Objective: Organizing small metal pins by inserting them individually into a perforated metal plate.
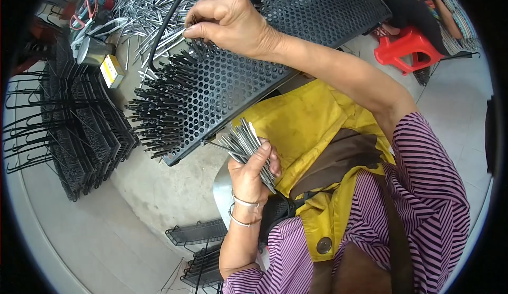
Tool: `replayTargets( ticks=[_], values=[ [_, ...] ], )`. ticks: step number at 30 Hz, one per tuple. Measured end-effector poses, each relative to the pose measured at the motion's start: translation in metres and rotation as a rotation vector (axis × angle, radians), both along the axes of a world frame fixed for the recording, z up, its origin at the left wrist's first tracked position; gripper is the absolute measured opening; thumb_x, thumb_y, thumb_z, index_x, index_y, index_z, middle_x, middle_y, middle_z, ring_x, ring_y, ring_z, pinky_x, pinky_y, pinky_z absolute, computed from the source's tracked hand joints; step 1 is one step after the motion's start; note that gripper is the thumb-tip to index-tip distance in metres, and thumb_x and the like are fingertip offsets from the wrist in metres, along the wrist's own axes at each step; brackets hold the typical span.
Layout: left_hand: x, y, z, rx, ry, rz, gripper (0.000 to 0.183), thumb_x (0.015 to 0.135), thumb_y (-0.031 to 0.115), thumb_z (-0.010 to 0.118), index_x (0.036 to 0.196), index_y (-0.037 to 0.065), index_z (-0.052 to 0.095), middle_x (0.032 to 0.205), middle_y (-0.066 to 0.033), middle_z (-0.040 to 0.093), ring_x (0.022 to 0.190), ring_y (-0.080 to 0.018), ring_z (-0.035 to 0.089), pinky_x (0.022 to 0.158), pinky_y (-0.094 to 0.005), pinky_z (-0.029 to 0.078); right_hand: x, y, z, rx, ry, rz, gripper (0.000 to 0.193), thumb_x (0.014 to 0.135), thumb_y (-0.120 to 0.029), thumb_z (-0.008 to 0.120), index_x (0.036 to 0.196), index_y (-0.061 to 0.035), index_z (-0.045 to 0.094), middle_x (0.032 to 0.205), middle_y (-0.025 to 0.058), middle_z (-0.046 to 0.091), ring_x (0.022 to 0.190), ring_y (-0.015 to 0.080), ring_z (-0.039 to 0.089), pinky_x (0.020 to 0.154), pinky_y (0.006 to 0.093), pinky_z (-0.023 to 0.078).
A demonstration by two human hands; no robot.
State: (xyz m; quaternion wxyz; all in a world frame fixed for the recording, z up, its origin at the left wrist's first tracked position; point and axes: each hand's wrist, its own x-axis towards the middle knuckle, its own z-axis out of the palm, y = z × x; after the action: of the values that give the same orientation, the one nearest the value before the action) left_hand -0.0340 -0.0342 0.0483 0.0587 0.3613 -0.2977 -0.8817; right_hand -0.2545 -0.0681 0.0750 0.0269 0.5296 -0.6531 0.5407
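Note:
My left hand [253, 171] is closed round a bundle of thin grey metal rods [242, 141], which fan out above the thumb. Over the far left part of a black perforated plate [233, 87], my right hand [227, 26] is held in a pinch. Dark bits show at its fingertips, but what they grip is too small to make out. Many dark thin rods [164, 103] stand close together in the holes at the plate's left end, just below the right hand. A yellow apron [291, 114] covers my lap beside the left hand.
Loose metal rods [153, 3] lie heaped beyond the plate. At left are stacked black racks with hooked wires [79, 119], a metal cup [94, 51], a yellow-white box [111, 71] and scissors [84, 13]. A red stool [405, 50] and another person are at far right.

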Motion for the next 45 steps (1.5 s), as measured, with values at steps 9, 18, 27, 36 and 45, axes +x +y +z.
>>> replayTargets(
  ticks=[9,18,27,36,45],
  values=[
    [0.000,0.000,0.000,0.019,0.003,-0.012,0.009,0.078,0.005,0.057,0.086,0.002,0.052,0.065,-0.0076,0.053,0.047,-0.0152,0.048,0.041,-0.0267,0.040,-0.003,-0.005,0.003,0.132,0.170,0.130,0.010,0.070,-0.008,0.063,0.077,-0.0017,0.059,0.062,0.0078,0.059,0.055,0.0141,0.057,0.053,0.0262,0.044],
    [-0.001,-0.001,0.001,0.018,0.003,-0.017,0.008,0.079,0.005,0.057,0.084,0.002,0.052,0.065,-0.0072,0.053,0.046,-0.0147,0.048,0.040,-0.0262,0.040,-0.001,-0.013,0.005,0.121,0.201,0.069,0.010,0.068,-0.007,0.064,0.073,-0.0003,0.059,0.060,0.0097,0.058,0.056,0.0167,0.058,0.052,0.0279,0.045],
    [-0.001,-0.001,0.000,-0.009,-0.008,-0.014,0.009,0.078,0.007,0.058,0.083,0.002,0.053,0.065,-0.0070,0.053,0.047,-0.0148,0.048,0.040,-0.0263,0.040,0.005,-0.014,-0.002,0.013,0.219,0.006,0.006,0.067,-0.003,0.061,0.070,0.0001,0.057,0.060,0.0119,0.058,0.057,0.0221,0.059,0.051,0.0304,0.046],
    [0.000,-0.005,-0.001,0.019,0.051,-0.001,0.012,0.077,0.008,0.059,0.086,0.002,0.053,0.066,-0.0079,0.053,0.047,-0.0161,0.048,0.042,-0.0269,0.040,0.017,0.015,-0.013,-0.098,0.495,-0.050,0.012,0.067,-0.008,0.065,0.071,-0.0007,0.056,0.065,0.0111,0.057,0.057,0.0264,0.056,0.051,0.0331,0.045],
    [0.000,-0.005,0.000,-0.014,0.166,0.006,0.014,0.078,0.005,0.056,0.091,0.001,0.052,0.071,-0.0106,0.054,0.052,-0.0189,0.051,0.043,-0.0272,0.042,0.087,0.093,-0.003,0.422,-0.442,0.171,0.021,0.072,-0.012,0.067,0.078,0.0048,0.057,0.063,0.0094,0.060,0.055,0.0113,0.058,0.047,0.0225,0.045]
  ],
)
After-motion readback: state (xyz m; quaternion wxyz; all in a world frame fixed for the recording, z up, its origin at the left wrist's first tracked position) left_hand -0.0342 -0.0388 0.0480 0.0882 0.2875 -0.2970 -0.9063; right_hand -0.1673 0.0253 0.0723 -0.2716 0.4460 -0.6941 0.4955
